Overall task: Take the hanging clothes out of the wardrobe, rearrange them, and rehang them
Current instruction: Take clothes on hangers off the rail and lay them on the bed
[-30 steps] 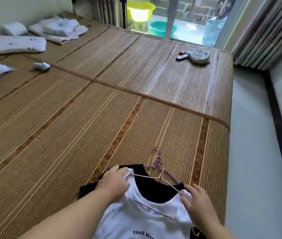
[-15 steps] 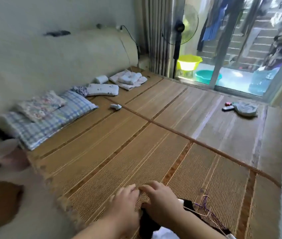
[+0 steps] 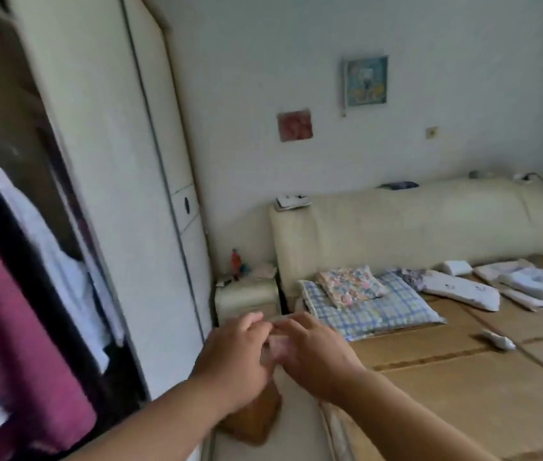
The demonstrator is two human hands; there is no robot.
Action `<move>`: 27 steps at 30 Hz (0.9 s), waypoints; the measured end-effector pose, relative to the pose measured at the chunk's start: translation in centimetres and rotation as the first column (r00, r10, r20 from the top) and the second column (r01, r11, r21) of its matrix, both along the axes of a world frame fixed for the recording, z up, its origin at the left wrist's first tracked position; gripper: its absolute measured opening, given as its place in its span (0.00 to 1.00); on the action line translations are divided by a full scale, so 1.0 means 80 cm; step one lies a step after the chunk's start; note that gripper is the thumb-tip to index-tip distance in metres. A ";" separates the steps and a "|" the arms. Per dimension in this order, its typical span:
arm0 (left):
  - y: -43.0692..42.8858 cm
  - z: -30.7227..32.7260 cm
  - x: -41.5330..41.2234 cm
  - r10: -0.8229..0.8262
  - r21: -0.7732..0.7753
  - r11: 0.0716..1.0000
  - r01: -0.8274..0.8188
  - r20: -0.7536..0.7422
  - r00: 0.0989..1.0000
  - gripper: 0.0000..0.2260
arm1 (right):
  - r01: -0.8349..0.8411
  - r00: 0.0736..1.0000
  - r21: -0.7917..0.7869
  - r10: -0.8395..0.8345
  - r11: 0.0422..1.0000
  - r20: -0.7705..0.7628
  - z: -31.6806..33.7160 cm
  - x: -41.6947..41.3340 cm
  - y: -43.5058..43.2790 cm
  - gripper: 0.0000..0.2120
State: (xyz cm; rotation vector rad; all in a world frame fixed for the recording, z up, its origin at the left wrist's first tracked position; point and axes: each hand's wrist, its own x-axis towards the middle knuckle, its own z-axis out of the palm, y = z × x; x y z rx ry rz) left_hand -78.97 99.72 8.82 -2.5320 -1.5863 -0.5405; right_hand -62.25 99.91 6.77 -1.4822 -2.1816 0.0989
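Gone from view are the T-shirt and hangers that lay under the left hand (image 3: 233,359) and right hand (image 3: 315,359) a second ago. The head has swung left, away from the far end of the bed (image 3: 469,387), toward the open wardrobe (image 3: 107,168). Both hands now hover together in mid-air beside the wardrobe door, fingertips touching. The blur hides whether they pinch something small between them or hold nothing, so I cannot tell.

The clothes yet to be taken out hang at the left edge, inside the wardrobe. A maroon garment (image 3: 14,327) is nearest, a black garment (image 3: 0,227) sits behind it, and a white garment (image 3: 54,257) is further in. They are pressed close against one another, soft and drooping, with their hangers and the rail out of sight.

That crowding looks like the main risk. Pulling one piece by its cloth would likely drag its neighbour along or slide it off its hanger onto the wardrobe floor. A hook lifted blind could also catch on the next one. With the view swinging this fast, a hurried reach might close on the wrong garment or knock the door edge.
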 end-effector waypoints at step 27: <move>-0.118 0.237 -0.303 0.952 0.501 0.211 -0.839 0.091 0.293 0.24 | -0.863 0.244 0.477 0.964 0.168 0.102 0.290 -0.482 0.084 0.22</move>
